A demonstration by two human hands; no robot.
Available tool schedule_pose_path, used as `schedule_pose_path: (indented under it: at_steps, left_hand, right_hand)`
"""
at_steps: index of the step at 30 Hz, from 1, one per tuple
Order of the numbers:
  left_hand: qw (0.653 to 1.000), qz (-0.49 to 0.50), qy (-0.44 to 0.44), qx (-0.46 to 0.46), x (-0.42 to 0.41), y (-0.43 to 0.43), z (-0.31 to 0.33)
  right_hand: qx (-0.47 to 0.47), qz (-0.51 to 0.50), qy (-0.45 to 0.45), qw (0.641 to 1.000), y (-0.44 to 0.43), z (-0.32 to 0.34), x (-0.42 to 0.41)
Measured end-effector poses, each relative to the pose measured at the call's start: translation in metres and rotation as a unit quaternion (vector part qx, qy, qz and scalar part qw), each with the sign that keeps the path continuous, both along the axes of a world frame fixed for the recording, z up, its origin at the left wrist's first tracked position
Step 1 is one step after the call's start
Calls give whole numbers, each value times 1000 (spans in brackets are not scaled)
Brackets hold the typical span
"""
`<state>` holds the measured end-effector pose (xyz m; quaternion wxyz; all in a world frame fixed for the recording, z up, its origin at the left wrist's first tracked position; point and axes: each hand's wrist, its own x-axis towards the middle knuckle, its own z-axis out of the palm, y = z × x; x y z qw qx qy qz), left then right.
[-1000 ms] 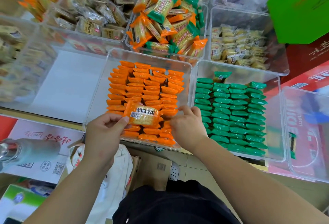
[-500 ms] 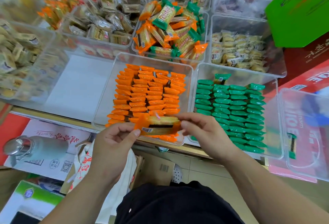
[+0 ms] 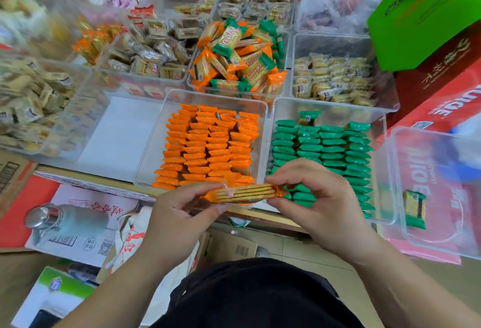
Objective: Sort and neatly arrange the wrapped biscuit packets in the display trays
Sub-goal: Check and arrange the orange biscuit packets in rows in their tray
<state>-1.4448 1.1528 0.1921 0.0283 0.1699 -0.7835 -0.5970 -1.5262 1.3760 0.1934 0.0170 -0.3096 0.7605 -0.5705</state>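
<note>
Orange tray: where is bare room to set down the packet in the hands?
For the orange packet: the orange tray has a bare strip between its left wall and the orange rows, another behind them; the rows are packed tight. The clear tray on its left has a bare white floor.

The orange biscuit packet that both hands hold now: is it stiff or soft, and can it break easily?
Probably stiff: the orange packet lies straight though the left hand and right hand pinch only its ends. Likely fragile: thin stacked biscuits show through it. Likely light, since a pinch alone carries it.
</note>
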Motion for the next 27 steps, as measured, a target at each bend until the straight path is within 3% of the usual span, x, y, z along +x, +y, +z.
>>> schedule_pose_path:
  at_steps: [4, 7, 13, 19, 23, 27]
  left_hand:
    - [1000, -7, -3, 26, -4, 11, -2]
    - [999, -31, -11, 1, -15, 23, -2]
    - [992, -125, -21, -15, -60, 77, -3]
    - [951, -282, -67, -107, -118, 152, -33]
    - [891, -391, -45, -225, -148, 213, -56]
    - [775, -500, 4, -387, -174, 270, -81]
  right_hand:
    - [-1, -13, -35, 999, 10, -6, -2]
    - [-19, -51, -146, 988, 22, -17, -2]
    - [-163, -146, -341, 914, 62, -35, 2]
    - [-244, -320, -363, 840, 134, -58, -2]
    - [-252, -434, -343, 794, 199, -73, 1]
    - [-181, -537, -305, 765, 266, -91, -8]
